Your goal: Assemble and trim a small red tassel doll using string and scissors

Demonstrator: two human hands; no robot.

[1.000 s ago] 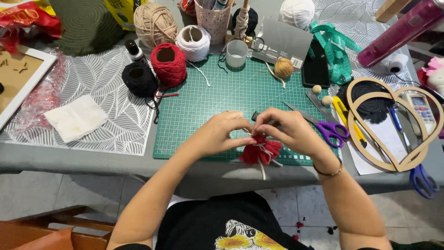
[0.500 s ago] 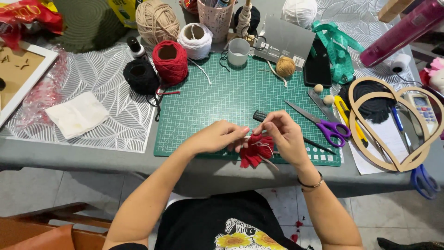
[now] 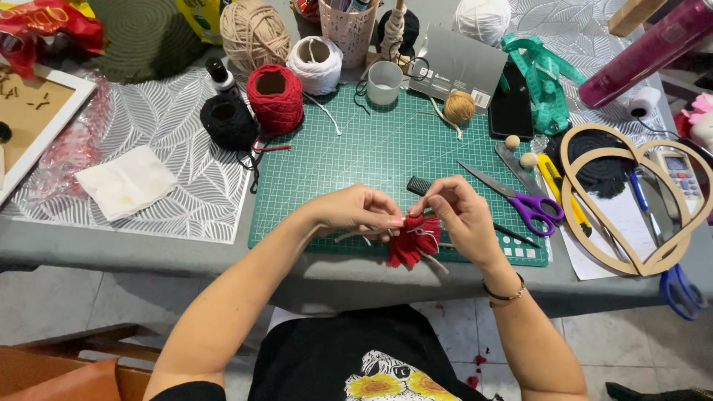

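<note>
Over the near edge of the green cutting mat (image 3: 349,156), both hands meet on a small red yarn tassel (image 3: 411,245) with pale string ends trailing from it. My left hand (image 3: 360,212) pinches the tassel's top from the left with curled fingers. My right hand (image 3: 459,217) grips it from the right, a thin bracelet on the wrist. A black comb (image 3: 418,185) lies on the mat just behind my fingers. Purple-handled scissors (image 3: 520,197) rest to the right of my right hand.
Red (image 3: 275,96), black (image 3: 227,120), white (image 3: 316,64) and beige (image 3: 255,33) yarn spools stand at the mat's far left. A wooden heart frame (image 3: 631,197), a yellow cutter (image 3: 561,189) and blue scissors (image 3: 679,289) lie right. A folded white cloth (image 3: 126,180) lies left.
Both hands have drawn a little nearer to me and lower with the tassel; the fingers have shifted their grip on its top.
</note>
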